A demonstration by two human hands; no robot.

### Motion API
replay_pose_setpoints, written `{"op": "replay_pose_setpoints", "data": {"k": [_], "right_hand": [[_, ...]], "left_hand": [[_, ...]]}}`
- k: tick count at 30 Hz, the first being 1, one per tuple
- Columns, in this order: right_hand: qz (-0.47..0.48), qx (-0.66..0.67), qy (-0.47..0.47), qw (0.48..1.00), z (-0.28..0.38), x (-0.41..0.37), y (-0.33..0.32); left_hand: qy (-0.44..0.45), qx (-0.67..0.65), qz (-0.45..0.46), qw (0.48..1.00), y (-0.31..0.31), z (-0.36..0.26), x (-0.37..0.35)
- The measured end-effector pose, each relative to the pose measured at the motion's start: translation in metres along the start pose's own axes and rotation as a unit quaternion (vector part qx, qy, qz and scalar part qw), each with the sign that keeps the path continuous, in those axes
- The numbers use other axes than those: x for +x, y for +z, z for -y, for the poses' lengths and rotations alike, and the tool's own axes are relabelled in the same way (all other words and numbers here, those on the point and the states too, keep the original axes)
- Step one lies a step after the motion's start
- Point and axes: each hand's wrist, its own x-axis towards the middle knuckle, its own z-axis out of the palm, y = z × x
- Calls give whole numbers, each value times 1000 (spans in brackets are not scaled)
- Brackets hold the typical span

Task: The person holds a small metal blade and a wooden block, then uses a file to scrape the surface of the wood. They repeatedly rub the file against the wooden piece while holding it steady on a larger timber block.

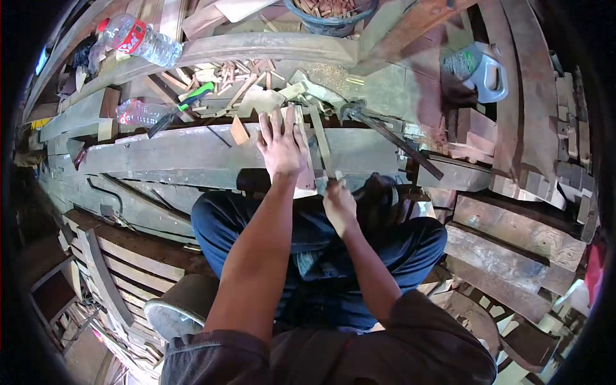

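Note:
My left hand [282, 146] lies flat with its fingers spread on a pale wooden board [307, 179], which rests across a thick beam [212, 149]. Just right of the board, my right hand [339, 204] is wrapped round the handle end of a long flat tool [319, 135], perhaps a file or saw; its blade points away from me over the beam. A small wooden wedge [240, 131] sits left of my left hand. A hammer-like tool [391, 136] lies at the right of the blade.
Plastic bottles [142, 42] [140, 113] are at the upper left, near a green-handled saw [195, 95]. Wood offcuts [240, 80] lie beyond the beam. A tub of wood pieces [330, 24] stands at the top, a jug [491, 78] at the upper right, a bucket [168, 314] at lower left.

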Motion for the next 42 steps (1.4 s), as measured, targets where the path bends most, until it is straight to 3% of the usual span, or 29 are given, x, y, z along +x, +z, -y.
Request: {"op": "replay_pose_setpoints", "data": {"k": [4, 5, 8, 9, 12, 14, 15, 22, 23, 27, 30, 33, 37, 42], "right_hand": [[24, -60, -19, 998, -14, -21, 15], [49, -19, 102, 993, -4, -35, 8], [45, -13, 65, 997, -18, -22, 19], [21, -35, -24, 999, -12, -10, 7], [24, 0, 36, 999, 5, 4, 0], [22, -15, 63, 998, -12, -27, 21], [76, -34, 90, 992, -10, -41, 16], [34, -80, -26, 996, -22, -15, 4], [-6, -25, 93, 995, -27, -24, 14], [-32, 7, 18, 999, -37, -47, -27], [-65, 140, -35, 987, -42, -35, -34], [-102, 155, -37, 982, -32, -17, -47], [-95, 39, 6, 995, -23, 6, -61], [-128, -25, -71, 989, -18, 24, -86]], "left_hand": [[2, -7, -20, 1000, 3, 1, 0], [3, -2, -28, 1000, 4, 2, 0], [-6, -9, -7, 1000, 2, 1, 0], [-6, -7, -3, 1000, -2, -1, 0], [-14, 28, 25, 999, -5, -3, -1], [-5, -5, -11, 1000, 1, 0, -1], [-7, 2, -7, 1000, 0, 0, 1], [9, -3, -16, 1000, 1, 0, 3], [6, -5, -20, 1000, 1, -1, 5], [-8, -10, -5, 1000, -3, -1, 0], [-28, 8, 43, 999, -4, -4, 1], [-25, 5, 28, 999, -3, -3, 1], [-8, -5, -13, 1000, 0, -1, 1], [-16, 2, 12, 1000, -4, -3, 1]]}}
